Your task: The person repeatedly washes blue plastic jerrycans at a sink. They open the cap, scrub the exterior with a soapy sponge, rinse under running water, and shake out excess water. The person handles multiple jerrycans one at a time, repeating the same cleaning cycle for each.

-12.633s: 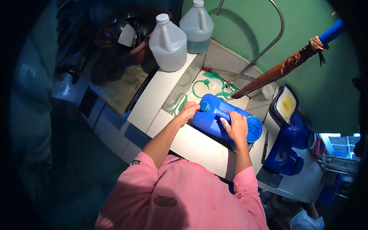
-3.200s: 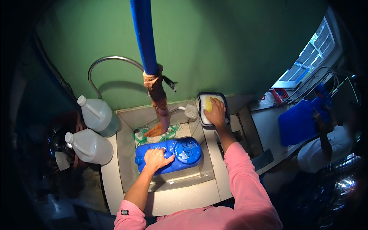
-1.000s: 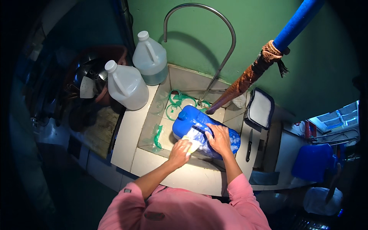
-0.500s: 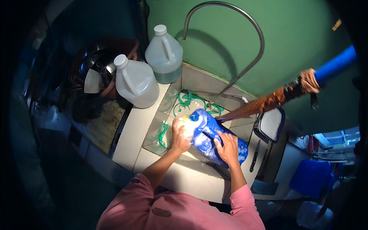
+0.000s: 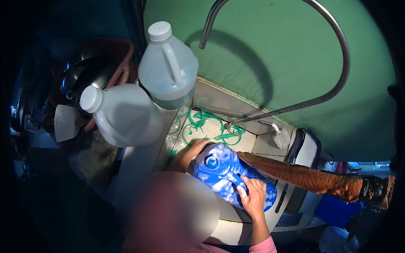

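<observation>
Hands well apart, and both of them at the blue jug [image 5: 225, 168]: our right hand [image 5: 253, 198] lies over its handle, thumb on the near side, fingers spread, though whether they close around the grip we can't tell from here. Over on the other side, our left hand [image 5: 196, 150] is against the far edge of the cap end, its fingers slipping out of sight behind the plastic, so we can't say what it grips. And what a coating of foam! White suds streak the jug from the cap all along the upper side. It lies on its side at the sink [image 5: 270, 146], slanting, cap end to the left and base toward the right edge. Behind it we see green bands [image 5: 202, 117] looped on the basin floor and a white brush [image 5: 281, 138] up against the side wall, while a long brown tube [image 5: 312, 177] reaches in from the right, its tip just beside the jug. On the right-hand ledge, a knife [image 5: 280, 204] with a black handle. Off to the left stand two pale jugs, the rear jug [image 5: 166, 69] partly filled, the nearer jug [image 5: 130, 120] leaning into our view, and a curved metal pipe [image 5: 346, 55] arches over the lot!
</observation>
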Motion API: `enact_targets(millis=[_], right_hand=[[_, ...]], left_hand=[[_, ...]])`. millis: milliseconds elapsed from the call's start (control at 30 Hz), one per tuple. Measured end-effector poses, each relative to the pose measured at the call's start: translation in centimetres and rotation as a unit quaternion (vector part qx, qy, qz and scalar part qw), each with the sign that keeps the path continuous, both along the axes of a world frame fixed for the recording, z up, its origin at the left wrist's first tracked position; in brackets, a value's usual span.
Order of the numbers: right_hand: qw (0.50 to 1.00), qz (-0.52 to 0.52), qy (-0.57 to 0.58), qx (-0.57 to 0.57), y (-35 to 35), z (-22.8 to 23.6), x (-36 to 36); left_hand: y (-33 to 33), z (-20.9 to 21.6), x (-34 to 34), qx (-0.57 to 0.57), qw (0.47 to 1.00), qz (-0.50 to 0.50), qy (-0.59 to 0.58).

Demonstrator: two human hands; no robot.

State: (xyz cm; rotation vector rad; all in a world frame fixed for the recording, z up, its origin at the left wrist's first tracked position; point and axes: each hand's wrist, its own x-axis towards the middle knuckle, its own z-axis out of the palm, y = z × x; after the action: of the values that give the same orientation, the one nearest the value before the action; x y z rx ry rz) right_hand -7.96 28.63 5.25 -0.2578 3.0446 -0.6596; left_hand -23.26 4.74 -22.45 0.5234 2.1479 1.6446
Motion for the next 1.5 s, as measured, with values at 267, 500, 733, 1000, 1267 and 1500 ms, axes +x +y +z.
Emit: enact_targets(millis=[267,500,733,1000,1267,1500], right_hand=[[0.994,-0.099,-0.032,-0.024,-1.3,0.0,-1.2],[0.974,0.131,-0.082,-0.163,-0.1,4.4,4.4],[0.984,-0.099,0.038,0.147,3.5,4.3,4.9],[0.982,0.154,0.105,0.025,1.7,1.6,-0.6],[0.975,0.214,-0.017,-0.055,3.6,2.4,0.6],[0.971,0.129,-0.138,-0.144,5.5,1.4,0.0]], left_hand=[[9.0,-0.2,15.0,0.371,0.582,0.426,-0.585],[11.3,25.2,23.2,0.367,0.777,0.307,-0.409],[8.4,25.8,7.6,-0.098,0.954,-0.009,0.283],[6.6,23.6,9.6,-0.013,0.958,0.108,0.264],[4.5,25.5,9.5,0.020,0.985,0.035,0.169],[4.7,26.0,10.3,-0.202,0.907,-0.162,0.332]])
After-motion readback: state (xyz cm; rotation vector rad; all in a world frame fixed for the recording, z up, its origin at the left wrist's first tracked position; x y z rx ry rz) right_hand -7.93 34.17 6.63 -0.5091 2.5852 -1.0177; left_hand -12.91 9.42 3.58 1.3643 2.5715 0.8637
